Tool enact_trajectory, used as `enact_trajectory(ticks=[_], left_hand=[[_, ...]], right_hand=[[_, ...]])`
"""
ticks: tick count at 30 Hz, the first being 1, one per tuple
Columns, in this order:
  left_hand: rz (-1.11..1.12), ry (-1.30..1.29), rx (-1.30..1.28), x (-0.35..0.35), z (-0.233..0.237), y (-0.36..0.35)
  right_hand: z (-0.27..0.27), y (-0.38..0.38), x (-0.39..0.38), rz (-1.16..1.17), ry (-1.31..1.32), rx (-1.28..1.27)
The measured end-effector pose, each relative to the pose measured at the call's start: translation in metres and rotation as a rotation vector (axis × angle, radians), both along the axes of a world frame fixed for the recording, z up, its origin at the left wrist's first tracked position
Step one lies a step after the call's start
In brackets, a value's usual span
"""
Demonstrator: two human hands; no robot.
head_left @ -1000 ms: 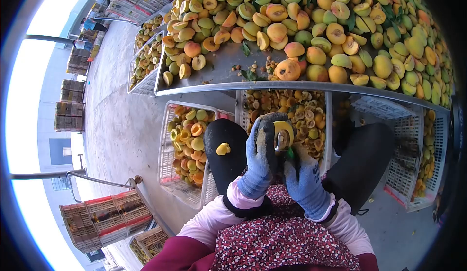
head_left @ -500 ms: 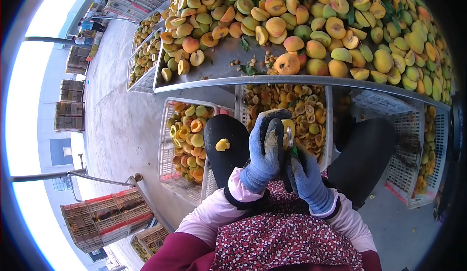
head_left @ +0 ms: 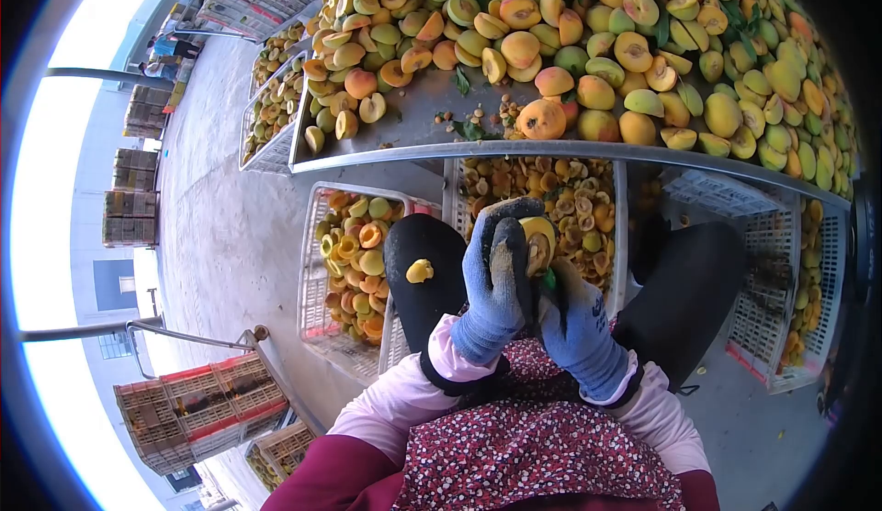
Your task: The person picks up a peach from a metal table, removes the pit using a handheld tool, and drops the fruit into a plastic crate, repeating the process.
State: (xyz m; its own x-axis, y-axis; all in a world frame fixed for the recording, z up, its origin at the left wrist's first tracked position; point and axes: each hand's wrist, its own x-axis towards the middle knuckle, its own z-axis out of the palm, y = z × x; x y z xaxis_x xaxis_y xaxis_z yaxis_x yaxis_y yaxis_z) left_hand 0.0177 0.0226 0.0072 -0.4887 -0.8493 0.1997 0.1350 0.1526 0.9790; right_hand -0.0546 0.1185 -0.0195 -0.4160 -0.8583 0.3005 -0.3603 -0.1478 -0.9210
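My left hand (head_left: 492, 281), in a blue glove with a dark stained palm, grips a peach half (head_left: 540, 243) between thumb and fingers. The cut face of the half shows a brown centre. Close against it, my right hand (head_left: 577, 332), gloved alike, is closed around a green-handled pitting tool (head_left: 549, 279). Most of the tool is hidden by the glove and the fruit. Both hands are over my lap, above a crate of peach halves and scraps (head_left: 621, 235). A yellow scrap of fruit (head_left: 420, 271) lies on my left knee.
A metal table (head_left: 413, 155) heaped with cut peaches spans the front. At the left stands a white crate (head_left: 312, 277) of peach halves; another crate (head_left: 767, 263) is at the right. Stacked crates (head_left: 202, 405) and people (head_left: 173, 47) are farther left.
The peach half has turned and now shows more of its cut face. The metal loop of the tool, visible before, is now hidden. My right hand has shifted slightly.
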Motion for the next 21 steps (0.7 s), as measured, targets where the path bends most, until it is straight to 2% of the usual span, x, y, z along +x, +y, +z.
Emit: enact_trajectory(ticks=[1, 3, 5, 7, 9, 10, 11, 12, 13, 15, 16, 17, 19, 20, 21], left_hand=[[-0.012, 0.028, 0.040, 0.000, -0.001, 0.000], [-0.048, 0.016, 0.063, 0.001, -0.006, -0.003], [-0.081, 0.003, 0.091, 0.003, -0.009, -0.006], [-0.188, -0.105, -0.121, 0.002, -0.008, -0.018], [-0.259, -0.110, -0.065, -0.001, -0.005, -0.029], [-0.363, -0.158, 0.132, -0.005, 0.000, -0.035], [-0.467, -0.208, 0.331, -0.008, 0.007, -0.040], [-0.528, -0.262, 0.328, -0.010, 0.022, -0.045], [-0.534, -0.264, 0.327, -0.010, 0.016, -0.045], [-0.461, -0.284, -0.254, -0.012, 0.007, -0.043], [-0.385, -0.284, 0.034, -0.011, 0.008, -0.037], [-0.387, -0.284, 0.034, -0.010, 0.006, -0.035], [-0.301, -0.287, -0.255, -0.008, -0.001, -0.029], [-0.321, -0.171, -0.131, -0.010, -0.007, -0.029], [-0.315, -0.172, -0.134, -0.011, -0.009, -0.024]], right_hand=[[-0.001, 0.000, 0.001, -0.001, 0.000, 0.000], [-0.010, 0.000, 0.006, -0.107, 0.187, -0.190], [-0.026, 0.001, 0.012, -0.101, 0.138, -0.211], [-0.031, 0.007, 0.008, -0.092, 0.088, -0.233], [-0.020, 0.012, -0.002, 0.186, -1.226, 0.201], [-0.019, 0.011, 0.001, 0.036, -1.044, 0.218], [-0.017, 0.010, 0.001, 0.036, -1.043, 0.215], [-0.013, 0.010, 0.000, 0.061, -1.083, 0.236], [-0.008, 0.009, -0.001, 0.086, -1.123, 0.256], [0.000, 0.008, -0.006, 0.144, -1.195, 0.301], [0.002, 0.008, -0.008, 0.175, -1.233, 0.325], [0.000, 0.007, -0.010, 0.174, -1.232, 0.324], [-0.008, 0.009, -0.012, 0.779, -2.001, 0.128], [-0.017, 0.008, -0.008, 0.880, -2.167, 0.109], [-0.021, 0.007, -0.006, 0.886, -2.166, 0.113]])
